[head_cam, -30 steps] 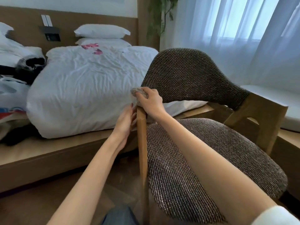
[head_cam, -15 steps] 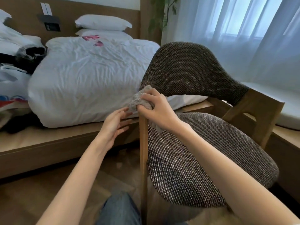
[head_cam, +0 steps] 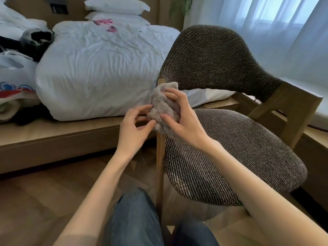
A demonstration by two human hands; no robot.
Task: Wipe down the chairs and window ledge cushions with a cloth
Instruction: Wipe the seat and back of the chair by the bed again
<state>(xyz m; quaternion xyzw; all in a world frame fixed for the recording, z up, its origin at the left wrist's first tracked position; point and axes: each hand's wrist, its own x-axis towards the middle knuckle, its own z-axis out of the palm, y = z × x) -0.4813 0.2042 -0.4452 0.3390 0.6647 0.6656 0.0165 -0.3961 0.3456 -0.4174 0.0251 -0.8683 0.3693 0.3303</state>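
A chair with a dark woven seat [head_cam: 239, 153] and curved woven backrest [head_cam: 213, 57] stands on a light wooden frame, its left leg post [head_cam: 160, 166] right before me. My right hand [head_cam: 184, 119] grips a bunched grey fluffy cloth [head_cam: 163, 105] against the top of that post. My left hand [head_cam: 134, 128] is at the cloth's left lower edge, thumb and fingertips curled and touching it. The white window ledge cushion [head_cam: 317, 112] lies at the far right behind the chair.
A bed with a white duvet [head_cam: 99, 68] on a low wooden platform [head_cam: 53, 139] runs along the left, with pillows and piled clothes. Sheer curtains [head_cam: 266, 32] hang behind the chair. My jeans-clad knees [head_cam: 134, 219] are at the bottom, over wooden floor.
My right hand slid the cloth down from the post's top and bunched it. My left hand rose from the post's side to the cloth's edge. The view tilted down and closer.
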